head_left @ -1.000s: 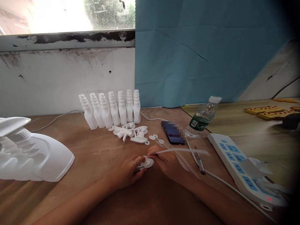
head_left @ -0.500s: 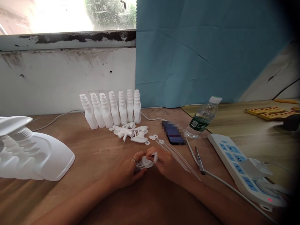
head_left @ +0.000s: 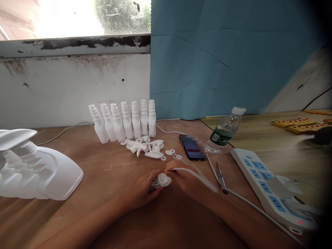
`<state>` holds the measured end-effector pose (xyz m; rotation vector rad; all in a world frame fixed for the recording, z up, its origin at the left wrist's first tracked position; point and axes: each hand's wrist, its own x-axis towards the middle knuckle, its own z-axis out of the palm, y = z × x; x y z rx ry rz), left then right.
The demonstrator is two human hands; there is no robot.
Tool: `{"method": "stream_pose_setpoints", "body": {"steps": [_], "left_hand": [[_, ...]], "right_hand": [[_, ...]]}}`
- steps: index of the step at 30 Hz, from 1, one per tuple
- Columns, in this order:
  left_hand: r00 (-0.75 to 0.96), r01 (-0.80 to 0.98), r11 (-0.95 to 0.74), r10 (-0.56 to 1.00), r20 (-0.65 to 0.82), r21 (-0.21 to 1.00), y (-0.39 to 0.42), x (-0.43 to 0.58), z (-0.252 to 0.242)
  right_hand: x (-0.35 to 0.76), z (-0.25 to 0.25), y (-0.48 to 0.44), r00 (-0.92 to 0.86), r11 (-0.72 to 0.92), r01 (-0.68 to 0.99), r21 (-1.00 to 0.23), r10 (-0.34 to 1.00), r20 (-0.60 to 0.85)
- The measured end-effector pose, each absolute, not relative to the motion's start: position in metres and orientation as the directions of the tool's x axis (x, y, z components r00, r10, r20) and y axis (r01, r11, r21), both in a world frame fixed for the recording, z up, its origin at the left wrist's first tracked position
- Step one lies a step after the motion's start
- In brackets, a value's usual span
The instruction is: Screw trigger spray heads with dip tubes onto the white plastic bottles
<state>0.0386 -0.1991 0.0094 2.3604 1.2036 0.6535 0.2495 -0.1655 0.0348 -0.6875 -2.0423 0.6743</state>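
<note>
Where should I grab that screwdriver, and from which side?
Probably pinch the screwdriver by its thicker handle, from above on your near side: it lies flat, handle towards you, thin shaft pointing away, with the cable close alongside.

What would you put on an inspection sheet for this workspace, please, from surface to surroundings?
Surface: brown wood-look tabletop, lightly marked.
Job's things: seven uncapped white plastic bottles stand in a row; loose white plastic spray heads lie piled before them, flat white rings nearby; white bottles with fitted spray tops at the left edge.
Clutter: dark rectangular phone, clear plastic water bottle with green label, slim clear-handled screwdriver.
Hands: left hand holds a white plastic spray head; right hand pinches a thin translucent tube.
Cables: white cable beside a white power strip with blue sockets; red light lit.
Surroundings: stained white wall, hanging blue cloth.
</note>
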Motion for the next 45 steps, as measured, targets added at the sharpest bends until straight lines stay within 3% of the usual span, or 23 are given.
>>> {"method": "stream_pose_setpoints", "body": {"steps": [9, 19, 30, 38, 45], "left_hand": [[0.503, 0.635, -0.534, 0.834, 0.226, 0.559, -0.2006, 0.0396, 0.0091], [0.499, 0.631, -0.550, 0.828, 0.257, 0.547, -0.2000, 0.0401, 0.0053], [0.515, 0.614, -0.583, 0.807, 0.291, 0.532, -0.2002, 0.0388, 0.0046], [0.517, 0.599, -0.556, 0.818, 0.253, 0.576, -0.1996, 0.0389, 0.0045], [0.518, 0.599, -0.574, 0.810, 0.276, 0.558, -0.1988, 0.0401, 0.0054]], "right_hand": [[0.2472, 0.0286, -0.1604, -0.529, 0.675, 0.235, -0.699, 0.692, 0.491], [0.2464, 0.0295, -0.1643, -0.404, 0.463, 0.122, -0.878, 0.831, 0.382], [0.2468, 0.0374, -0.1661, -0.522, 0.627, 0.210, -0.751, 0.721, 0.456], [0.2473, 0.0329, -0.1649, -0.504, 0.602, 0.203, -0.772, 0.740, 0.445], [0.2442, 0.0326, -0.1651, -0.568, 0.753, 0.233, -0.615, 0.619, 0.543]]}}
